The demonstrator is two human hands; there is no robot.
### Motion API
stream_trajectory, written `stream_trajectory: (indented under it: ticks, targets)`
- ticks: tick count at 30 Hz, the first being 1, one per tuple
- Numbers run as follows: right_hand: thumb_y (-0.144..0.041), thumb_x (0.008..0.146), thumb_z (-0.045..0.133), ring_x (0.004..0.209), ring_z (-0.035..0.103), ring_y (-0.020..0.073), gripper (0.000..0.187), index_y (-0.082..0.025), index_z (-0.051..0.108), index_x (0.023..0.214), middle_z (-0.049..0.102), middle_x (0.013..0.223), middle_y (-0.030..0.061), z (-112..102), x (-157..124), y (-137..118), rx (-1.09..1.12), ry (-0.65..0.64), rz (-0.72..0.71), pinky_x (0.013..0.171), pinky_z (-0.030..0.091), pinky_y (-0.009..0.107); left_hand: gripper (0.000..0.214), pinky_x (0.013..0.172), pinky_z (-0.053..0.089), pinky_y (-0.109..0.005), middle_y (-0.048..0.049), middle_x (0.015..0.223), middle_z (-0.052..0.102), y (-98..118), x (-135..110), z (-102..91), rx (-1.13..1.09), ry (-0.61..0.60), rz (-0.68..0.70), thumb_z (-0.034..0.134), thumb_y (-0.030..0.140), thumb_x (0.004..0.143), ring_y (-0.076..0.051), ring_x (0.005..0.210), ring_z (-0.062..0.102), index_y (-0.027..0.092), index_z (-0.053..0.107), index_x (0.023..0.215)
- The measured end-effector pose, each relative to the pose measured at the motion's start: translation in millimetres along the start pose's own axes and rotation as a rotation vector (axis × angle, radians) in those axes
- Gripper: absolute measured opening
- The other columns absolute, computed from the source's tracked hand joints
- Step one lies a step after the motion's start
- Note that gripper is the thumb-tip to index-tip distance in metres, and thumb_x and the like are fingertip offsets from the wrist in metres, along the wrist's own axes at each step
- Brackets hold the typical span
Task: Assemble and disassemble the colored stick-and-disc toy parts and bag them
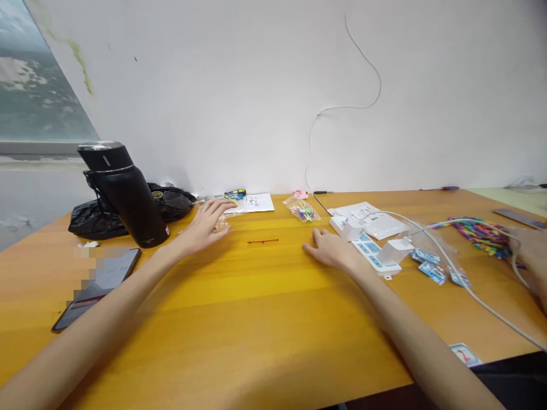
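Observation:
A thin red cord (263, 241) with a small bead-like spot at its middle lies on the wooden table between my hands. To its left is my left hand (208, 226), palm down with the fingers stretched out, over a crinkled clear plastic wrapper (222, 221). My right hand (330, 249) rests on the table to the right of the cord, thumb apart from the fingers and nothing visible in it. That hand is close beside a white and blue power strip (371, 252). Neither hand touches the cord.
A black bottle (126, 196), a black plastic bag (96, 219) and a phone (106, 279) stand or lie left. A small bag of colourful pieces (304, 210) lies behind. White cables (461, 279) cross the right side, near colourful braided strings (478, 234) and another person's hand (532, 259).

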State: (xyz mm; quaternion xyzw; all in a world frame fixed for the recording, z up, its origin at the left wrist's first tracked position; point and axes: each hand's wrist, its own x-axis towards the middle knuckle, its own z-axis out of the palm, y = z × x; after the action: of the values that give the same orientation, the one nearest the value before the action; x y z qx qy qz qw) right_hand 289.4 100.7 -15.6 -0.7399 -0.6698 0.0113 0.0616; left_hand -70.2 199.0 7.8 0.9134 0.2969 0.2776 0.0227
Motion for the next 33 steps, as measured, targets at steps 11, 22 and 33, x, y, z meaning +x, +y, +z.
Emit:
stream_trajectory:
  ticks: [11, 22, 33]
  targets:
    - [-0.023, 0.087, 0.069, 0.091, 0.069, 0.0180, 0.023, -0.018, 0.058, 0.106, 0.069, 0.103, 0.0071, 41, -18, -79, 0.900, -0.041, -0.538, 0.085, 0.056, 0.033, 0.041, 0.093, 0.049, -0.038, -0.0062, 0.120, 0.059, 65, -15, 44.6, -0.506, -0.334, -0.088, 0.067, 0.039, 0.088, -0.024, 0.102, 0.058, 0.026, 0.054, 0.125]
    - [-0.024, 0.098, 0.057, 0.117, 0.055, 0.0259, 0.025, -0.022, 0.064, 0.122, 0.060, 0.119, 0.0107, 50, 8, -45, 0.466, 0.281, -0.467, 0.106, 0.044, 0.044, 0.021, 0.099, 0.047, -0.039, -0.0057, 0.108, 0.061, 70, -17, 71.8, -0.566, -0.167, -0.141, 0.062, 0.043, 0.094, -0.023, 0.103, 0.058, 0.024, 0.064, 0.103]
    - [-0.035, 0.096, 0.059, 0.086, 0.064, 0.0202, 0.018, -0.018, 0.062, 0.091, 0.068, 0.091, 0.0069, 46, 10, -52, 0.840, 0.179, -0.345, 0.083, 0.050, 0.035, 0.039, 0.104, 0.052, -0.045, -0.0105, 0.115, 0.074, 79, -17, 87.2, -1.064, -0.074, -0.459, 0.078, 0.044, 0.081, -0.026, 0.112, 0.070, 0.020, 0.065, 0.109]
